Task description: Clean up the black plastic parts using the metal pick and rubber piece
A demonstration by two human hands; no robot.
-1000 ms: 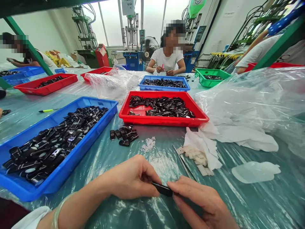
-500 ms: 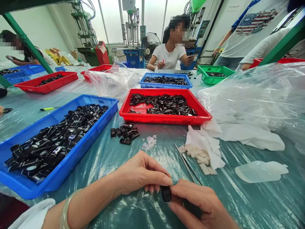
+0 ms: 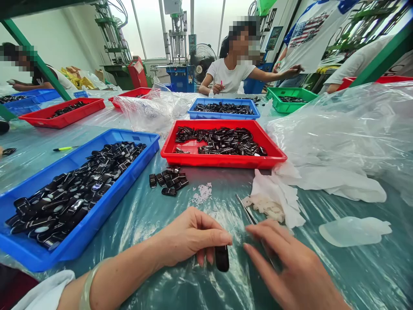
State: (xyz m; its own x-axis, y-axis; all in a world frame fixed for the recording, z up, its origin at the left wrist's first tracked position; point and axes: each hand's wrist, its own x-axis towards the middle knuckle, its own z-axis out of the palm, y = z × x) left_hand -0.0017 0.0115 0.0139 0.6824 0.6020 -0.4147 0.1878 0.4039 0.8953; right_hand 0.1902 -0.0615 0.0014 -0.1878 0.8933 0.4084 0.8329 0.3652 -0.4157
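Observation:
My left hand [image 3: 196, 237] pinches a small black glossy piece [image 3: 222, 258] with a rounded lower end, between thumb and fingers. Its upper part is hidden by the thumb. My right hand [image 3: 290, 262] is apart from that piece, thumb and fingers spread, over a pair of metal tweezers [image 3: 247, 209]. The tweezers' rear half is partly covered by the hand; whether the fingers touch them I cannot tell. Beyond my left hand, several similar black pieces [image 3: 169, 181] lie in a loose group beside a little heap of white scraps [image 3: 202, 193].
A blue tray [image 3: 155, 144] of black pieces stands at left, a red tray [image 3: 222, 161] ahead. White cloth [image 3: 274, 193], a flat translucent bottle-like item [image 3: 355, 231] and plastic sheeting [image 3: 348, 125] lie at right. A co-worker [image 3: 230, 73] sits opposite.
My right hand has come away from the black piece and moved right, opening over the tweezers. My left hand keeps the piece. The co-worker opposite has stretched an arm out to the right.

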